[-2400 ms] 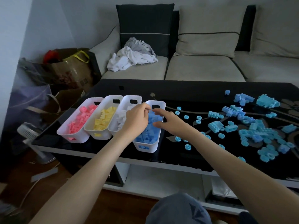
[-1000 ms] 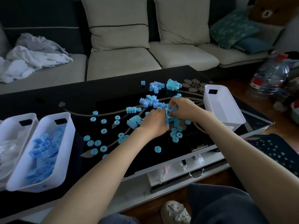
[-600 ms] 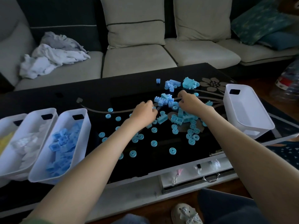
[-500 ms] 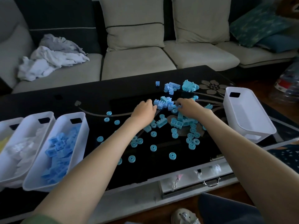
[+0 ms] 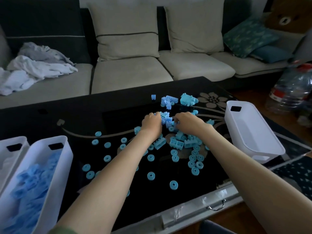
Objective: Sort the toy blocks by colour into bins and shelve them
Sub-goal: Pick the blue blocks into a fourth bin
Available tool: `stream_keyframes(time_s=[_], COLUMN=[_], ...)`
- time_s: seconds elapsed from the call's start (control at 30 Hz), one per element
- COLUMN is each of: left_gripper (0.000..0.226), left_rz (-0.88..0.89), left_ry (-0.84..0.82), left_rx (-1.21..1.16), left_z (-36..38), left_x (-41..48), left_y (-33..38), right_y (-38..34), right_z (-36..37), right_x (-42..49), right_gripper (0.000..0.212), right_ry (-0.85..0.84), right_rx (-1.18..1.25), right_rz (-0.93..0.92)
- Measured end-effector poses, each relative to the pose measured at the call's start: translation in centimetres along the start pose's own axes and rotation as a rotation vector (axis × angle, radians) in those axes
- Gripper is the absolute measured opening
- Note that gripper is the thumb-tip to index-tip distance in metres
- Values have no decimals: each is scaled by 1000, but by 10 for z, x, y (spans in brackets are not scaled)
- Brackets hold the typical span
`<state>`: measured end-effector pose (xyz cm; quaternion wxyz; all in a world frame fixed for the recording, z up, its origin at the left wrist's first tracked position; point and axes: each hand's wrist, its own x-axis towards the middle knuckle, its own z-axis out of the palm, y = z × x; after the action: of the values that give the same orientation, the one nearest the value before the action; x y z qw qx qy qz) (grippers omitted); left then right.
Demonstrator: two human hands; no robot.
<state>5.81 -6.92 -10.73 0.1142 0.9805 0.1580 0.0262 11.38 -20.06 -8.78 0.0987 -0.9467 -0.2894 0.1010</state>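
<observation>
Rings (image 5: 150,176), bricks (image 5: 176,144): strewn on table (image 5: 67,115), left of empty bin (image 5: 258,141). Left hand (image 5: 151,124), right hand (image 5: 188,123): curled knuckles-up into heap (image 5: 166,119) beyond; contents hidden, cannot tell. Likely light, rigid, slick plastic; best pinched across flat sides, rings by rim.

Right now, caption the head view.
Left hand and right hand grip blue blocks between a filled bin and an empty bin.

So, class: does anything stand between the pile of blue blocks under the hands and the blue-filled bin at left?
Nothing upright. Only loose rings lie flat on the table between the pile and the bin; lifted blocks should pass over them.
</observation>
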Motion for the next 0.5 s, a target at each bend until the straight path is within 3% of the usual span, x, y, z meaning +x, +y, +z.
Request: stream_keyframes(time_s=[0.2, 0.33, 0.5], left_gripper=[33, 33, 26], left_rz=[-71, -42, -30], left_ry=[-66, 21, 142], left_rx=[-68, -141, -118], left_z=[-12, -35, -87], left_x=[-10, -32, -89], left_y=[-5, -13, -51], right_y=[-5, -20, -80], right_z=[-7, -15, -22], right_x=[-14, -27, -49], right_gripper=[18, 14, 19], right_ry=[150, 186, 186], right_rx=[127, 227, 304], right_rz=[-16, -16, -169])
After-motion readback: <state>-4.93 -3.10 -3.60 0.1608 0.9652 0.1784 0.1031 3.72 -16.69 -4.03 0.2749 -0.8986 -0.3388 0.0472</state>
